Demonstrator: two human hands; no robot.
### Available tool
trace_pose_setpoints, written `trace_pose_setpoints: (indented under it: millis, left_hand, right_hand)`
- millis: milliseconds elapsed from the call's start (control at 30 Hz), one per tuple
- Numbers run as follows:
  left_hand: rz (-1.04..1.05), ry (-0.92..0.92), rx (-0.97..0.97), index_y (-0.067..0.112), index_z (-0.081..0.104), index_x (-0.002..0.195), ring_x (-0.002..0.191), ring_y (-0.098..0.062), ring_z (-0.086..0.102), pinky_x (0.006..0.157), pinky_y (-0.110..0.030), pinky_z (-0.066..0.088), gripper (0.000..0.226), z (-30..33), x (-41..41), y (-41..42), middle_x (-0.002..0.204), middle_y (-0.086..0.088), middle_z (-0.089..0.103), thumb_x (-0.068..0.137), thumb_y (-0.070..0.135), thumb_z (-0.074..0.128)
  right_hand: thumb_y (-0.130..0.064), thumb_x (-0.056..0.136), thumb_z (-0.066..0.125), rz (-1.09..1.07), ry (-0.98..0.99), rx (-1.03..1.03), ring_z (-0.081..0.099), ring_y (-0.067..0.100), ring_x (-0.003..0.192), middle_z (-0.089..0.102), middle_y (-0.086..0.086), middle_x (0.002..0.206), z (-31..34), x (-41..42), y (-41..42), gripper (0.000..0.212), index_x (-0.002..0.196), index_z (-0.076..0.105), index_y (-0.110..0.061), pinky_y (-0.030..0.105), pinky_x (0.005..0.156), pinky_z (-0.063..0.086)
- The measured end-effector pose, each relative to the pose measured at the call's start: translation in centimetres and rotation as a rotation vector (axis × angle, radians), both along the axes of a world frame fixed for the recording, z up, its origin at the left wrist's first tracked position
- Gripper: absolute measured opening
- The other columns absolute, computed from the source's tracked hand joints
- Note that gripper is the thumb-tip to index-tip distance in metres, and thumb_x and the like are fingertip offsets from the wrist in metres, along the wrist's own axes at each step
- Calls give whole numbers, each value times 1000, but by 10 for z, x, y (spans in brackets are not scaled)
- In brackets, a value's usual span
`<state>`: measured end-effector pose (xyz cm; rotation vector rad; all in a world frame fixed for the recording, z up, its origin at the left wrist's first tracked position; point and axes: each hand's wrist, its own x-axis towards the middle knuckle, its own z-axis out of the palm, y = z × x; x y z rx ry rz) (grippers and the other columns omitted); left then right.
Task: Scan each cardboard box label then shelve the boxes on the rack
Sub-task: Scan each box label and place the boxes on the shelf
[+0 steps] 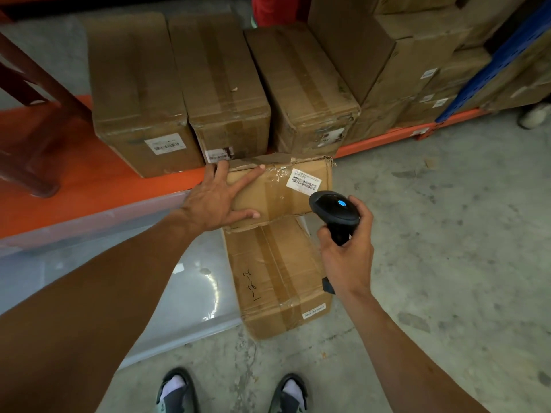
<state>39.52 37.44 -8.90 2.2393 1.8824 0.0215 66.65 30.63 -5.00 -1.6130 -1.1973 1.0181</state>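
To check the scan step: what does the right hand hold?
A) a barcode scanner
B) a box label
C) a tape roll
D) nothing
A: the right hand grips the black scanner, aimed at the label on the top box.

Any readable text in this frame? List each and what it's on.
"1-2-2", handwritten on the lower box on the floor.
Barcode label on the upper box: print too small to read.
White label on the lower box: blurred.
Labels on the shelved boxes: unreadable.
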Motion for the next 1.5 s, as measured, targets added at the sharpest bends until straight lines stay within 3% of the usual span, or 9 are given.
trace_pose_setpoints:
  millis: [133, 267, 433, 600, 967, 1100, 1233, 1400, 1500]
  left_hand:
    - [0, -65, -47, 64, -8, 148, 117, -40, 39, 87, -61, 49, 95, 13, -12, 18, 136, -14, 29, 71, 93, 38]
    - [31, -133, -76, 69, -6, 145, 115, -40, 39, 90, -60, 45, 95, 20, -15, 40, 132, -13, 30, 67, 95, 41]
    - [38, -171, -76, 70, -4, 145, 119, -39, 36, 92, -58, 43, 94, 16, -10, 37, 134, -13, 28, 72, 87, 54]
    - [19, -184, -49, 68, -1, 147, 123, -41, 33, 99, -60, 42, 94, 9, -8, 26, 137, -15, 27, 75, 80, 59]
    - [37, -216, -64, 72, -4, 143, 122, -41, 34, 97, -59, 41, 95, 16, -15, 37, 136, -12, 27, 72, 84, 58]
    - [37, -218, -84, 71, -4, 144, 127, -43, 31, 99, -63, 43, 96, 15, -15, 29, 140, -13, 26, 74, 82, 60]
    - [27, -211, -70, 70, -6, 145, 132, -43, 27, 96, -63, 47, 96, 7, -11, 15, 141, -11, 24, 75, 82, 57]
    - [14, -231, 54, 50, -9, 155, 120, -29, 34, 87, -54, 54, 109, -15, -5, -14, 132, -8, 30, 73, 85, 54]
    - [101, -355, 41, 35, 2, 160, 132, -23, 29, 98, -49, 49, 116, -33, 3, -42, 143, -2, 28, 71, 84, 59]
  right_hand:
    - [-7, 93, 71, 17, 9, -61, 76, 20, 86, 71, -13, 112, -25, -3, -8, 69, 135, 44, -55, 34, 72, 63]
    - [-14, 95, 70, 199, -260, -213, 71, -2, 77, 73, -6, 100, -64, -4, -14, 64, 143, 40, -44, 13, 60, 54]
    - [-35, 98, 69, 397, -728, -468, 72, 27, 106, 72, 5, 121, -101, -20, -5, 64, 151, 33, -33, 40, 82, 58]
    - [-36, 98, 71, 453, -851, -586, 68, 26, 116, 69, 5, 128, -126, -26, -4, 66, 153, 35, -27, 36, 78, 52]
    - [-56, 88, 74, 392, -714, -510, 61, 33, 127, 63, 9, 140, -123, -10, -12, 91, 157, 23, -27, 48, 97, 55]
    - [-74, 82, 67, 156, -304, -298, 44, 21, 143, 48, 1, 156, -88, -7, -3, 92, 158, 29, -40, 45, 111, 46]
    - [-88, 74, 64, -42, -51, -60, 40, 4, 141, 42, -11, 158, -38, -17, 50, 95, 154, 36, -45, 8, 98, 40]
    - [-84, 78, 63, 47, -97, -187, 43, 16, 141, 40, 0, 163, -16, -26, 135, 97, 158, 34, -39, 38, 109, 40]
    - [-70, 86, 68, 152, -176, -340, 61, 13, 111, 62, 5, 142, -35, -29, 129, 68, 142, 56, -34, 22, 85, 44]
